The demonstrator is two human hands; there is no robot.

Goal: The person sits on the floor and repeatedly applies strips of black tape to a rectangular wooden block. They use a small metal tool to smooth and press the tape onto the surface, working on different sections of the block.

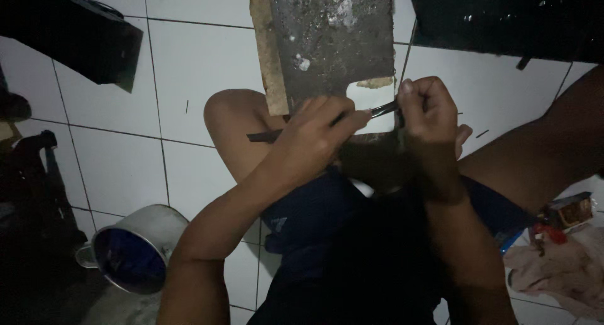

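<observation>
— Counted what, near the hands?
— One thin dark strip (327,120), held level across the near edge of one scorched board (333,42). One metal pot (135,249) at the lower left of the tiled floor (119,168), tipped, mouth toward the camera. One small box (569,210) and one crumpled cloth (560,268) at the lower right. One dark case (69,35) at the upper left corner, one black sheet (503,16) at the upper right.
— And the hands?
— Two. Left hand (314,139) closed around the strip's middle, forefinger stretched along it toward the right, forearm rising from the lower left. Right hand (431,114) clenched on the strip's right end, knuckles up, thumb pressed on top, wrist bent, forearm rising from below.
— Where sat the strip, exactly?
— Between both fists, above a bent knee, left tip jutting past the left hand over the thigh, right end hidden inside the right fist. Touching the board or just before it: could not tell.
— A second thin stick?
— Seen upright beside the board's right edge; too dim to name.
</observation>
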